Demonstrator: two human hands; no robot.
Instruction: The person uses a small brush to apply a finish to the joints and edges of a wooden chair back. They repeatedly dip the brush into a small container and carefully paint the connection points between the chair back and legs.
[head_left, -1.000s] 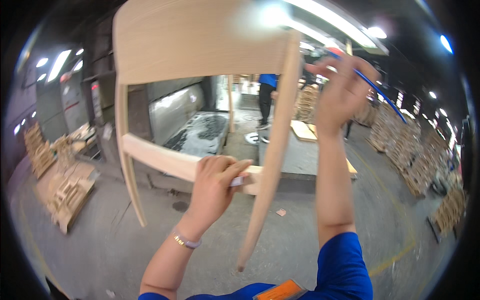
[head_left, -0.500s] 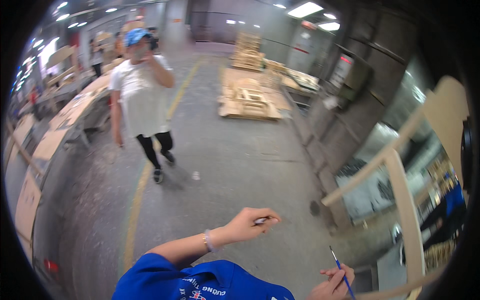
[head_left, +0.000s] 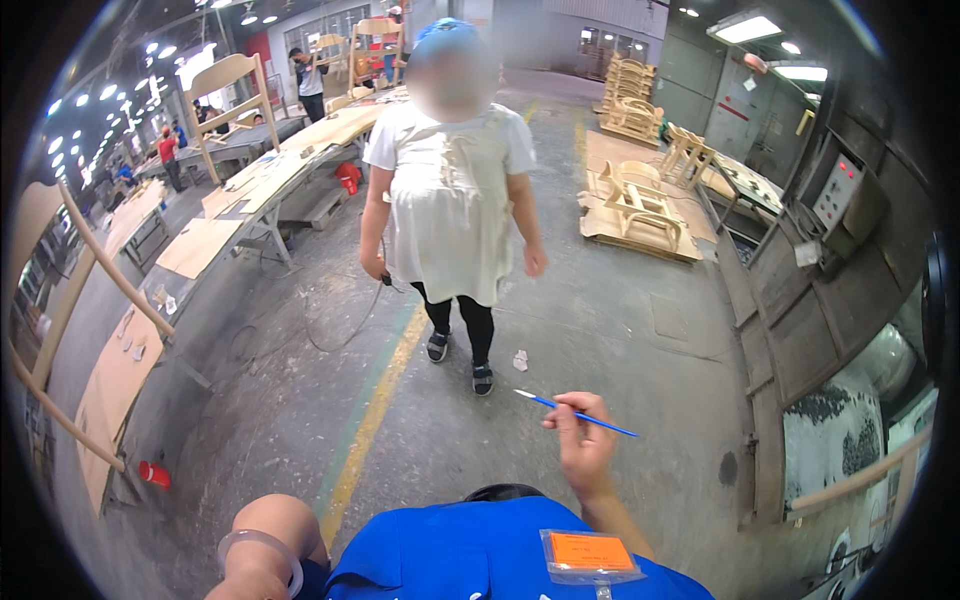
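In front of my body, my right hand (head_left: 585, 440) is closed around a thin blue paintbrush (head_left: 543, 401). The brush slants across my fingers, its pale tip pointing up and left. At the lower left edge, my left hand (head_left: 240, 584) shows only at its base, below a clear bracelet (head_left: 262, 538); its fingers are cut off by the frame. Facing me stands a person (head_left: 455, 215) in a white top and blue cap, with a small dark thing on a cable (head_left: 386, 278) in one hand.
Long worktables (head_left: 190, 245) carrying wooden chair parts line the left. Chair frames (head_left: 640, 205) lie on a low board at the far right. A grey metal cabinet (head_left: 790, 275) stands at right, and a yellow line (head_left: 375, 405) crosses the floor. Wooden chair frames (head_left: 75, 290) also rise at the left rim.
The view has swung left. The person has come nearer and lowered a hand from the face. My right hand has risen with the paintbrush; my left has dropped back to the lower edge.
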